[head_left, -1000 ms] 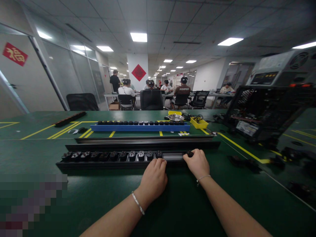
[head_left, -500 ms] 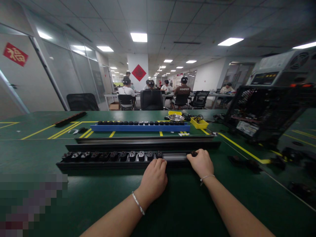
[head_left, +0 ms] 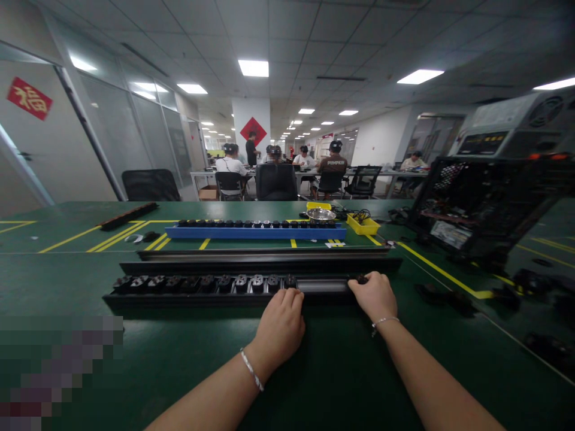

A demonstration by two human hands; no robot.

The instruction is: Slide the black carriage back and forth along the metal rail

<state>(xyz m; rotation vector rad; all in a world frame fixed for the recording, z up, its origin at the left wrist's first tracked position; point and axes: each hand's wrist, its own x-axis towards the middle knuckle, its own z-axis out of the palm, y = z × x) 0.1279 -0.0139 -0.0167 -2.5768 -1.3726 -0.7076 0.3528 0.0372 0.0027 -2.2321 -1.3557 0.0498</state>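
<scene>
A long black rail (head_left: 179,301) lies across the green table, with a row of dark round-faced modules (head_left: 241,282), which look like power sockets, along its left and middle part. My left hand (head_left: 282,320) is closed over the rail's near edge, just below the last module (head_left: 290,280) of that row; its fingertips are partly hidden. Near the rail's right end, my right hand (head_left: 376,296) pinches a black module (head_left: 360,279), mostly covered by the fingers. Between the two modules a bare grey stretch of the rail's channel (head_left: 321,287) shows.
Behind the rail lie a long black channel piece (head_left: 260,266) and a blue rail (head_left: 251,233) bearing similar modules. A metal bowl (head_left: 320,214) and a yellow tray (head_left: 363,225) stand farther back. An open computer case (head_left: 462,203) and dark parts (head_left: 444,298) occupy the right side.
My right hand has slid a little to the right along the rail with the black module. My left hand has stayed in place. A person in the background now stands upright by the pillar.
</scene>
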